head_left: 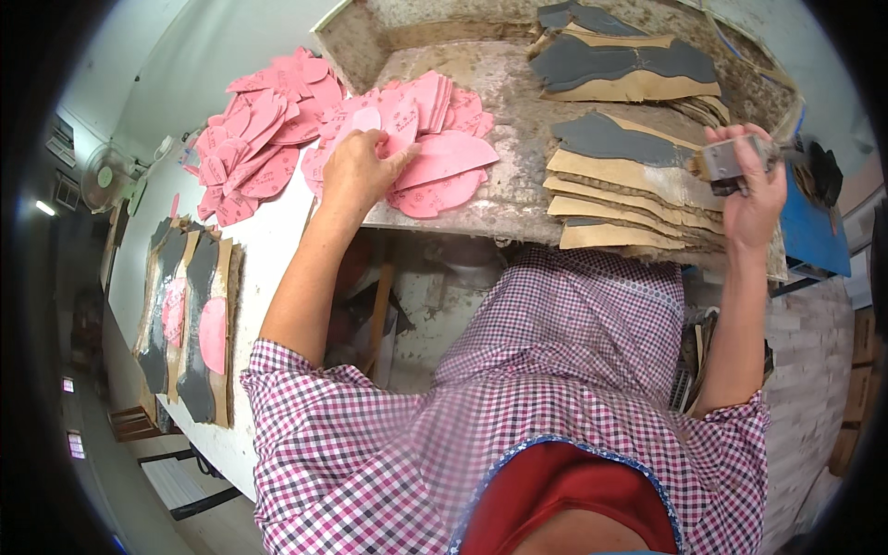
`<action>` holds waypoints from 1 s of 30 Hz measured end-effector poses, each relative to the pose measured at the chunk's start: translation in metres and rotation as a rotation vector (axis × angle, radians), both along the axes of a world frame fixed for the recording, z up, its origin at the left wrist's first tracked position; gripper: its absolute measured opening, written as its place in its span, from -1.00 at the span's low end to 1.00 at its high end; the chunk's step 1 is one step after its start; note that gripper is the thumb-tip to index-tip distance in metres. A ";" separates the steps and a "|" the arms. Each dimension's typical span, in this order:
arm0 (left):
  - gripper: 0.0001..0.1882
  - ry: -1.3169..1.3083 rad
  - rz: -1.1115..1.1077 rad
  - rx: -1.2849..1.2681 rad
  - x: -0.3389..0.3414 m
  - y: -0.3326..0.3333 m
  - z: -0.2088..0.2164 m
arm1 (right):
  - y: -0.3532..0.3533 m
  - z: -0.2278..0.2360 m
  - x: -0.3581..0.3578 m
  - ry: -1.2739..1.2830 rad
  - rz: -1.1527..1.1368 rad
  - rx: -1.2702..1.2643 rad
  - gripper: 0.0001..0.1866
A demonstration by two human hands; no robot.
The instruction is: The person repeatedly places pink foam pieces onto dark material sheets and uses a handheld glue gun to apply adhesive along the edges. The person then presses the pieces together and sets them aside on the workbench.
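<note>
At the pile of flat, curved pink pieces [444,157], my left hand [359,171] reaches in with bent fingers and the thumb spread to the side. A paler pink piece [366,118] is at its fingertips, and the grip looks light. My right hand [757,190] is closed around a small grey metal tool [724,159] with a yellowish end; its exact kind cannot be made out. This tool is over a stack of tan pieces with dark grey padded strips [615,139]. A whitish wet-looking patch shows on the tan surface below it.
Another pink heap [268,139] lies on the white table [242,398]. Several grey-and-tan pieces [194,314] are nearer me on the left, two bearing pink ones. A second grey-and-tan stack [629,67] is at the back of the stained, walled tray [527,208]. A fan [104,176] stands far left.
</note>
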State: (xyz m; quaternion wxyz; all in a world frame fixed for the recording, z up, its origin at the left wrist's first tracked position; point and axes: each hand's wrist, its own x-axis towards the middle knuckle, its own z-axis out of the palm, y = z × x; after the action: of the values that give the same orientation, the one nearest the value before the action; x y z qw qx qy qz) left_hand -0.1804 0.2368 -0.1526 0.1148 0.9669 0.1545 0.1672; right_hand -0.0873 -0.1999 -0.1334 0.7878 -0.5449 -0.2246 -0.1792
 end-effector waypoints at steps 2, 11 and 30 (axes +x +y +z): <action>-0.47 0.059 -0.024 -0.021 0.002 -0.006 0.001 | -0.034 -0.008 0.013 0.074 0.054 0.162 -0.76; -0.72 -0.096 -0.079 0.318 0.013 0.013 -0.016 | -0.131 -0.086 0.038 0.257 0.232 0.662 -0.81; -0.82 0.470 -0.982 -0.524 0.145 -0.278 0.048 | -0.126 -0.102 0.017 0.181 0.369 0.844 -0.69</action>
State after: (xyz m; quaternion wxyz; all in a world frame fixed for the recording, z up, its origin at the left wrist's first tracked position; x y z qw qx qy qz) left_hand -0.0358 -0.0411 -0.1044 0.3759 0.8758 -0.2525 -0.1672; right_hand -0.0699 -0.3261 -0.2354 0.9756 -0.1412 -0.1556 -0.0639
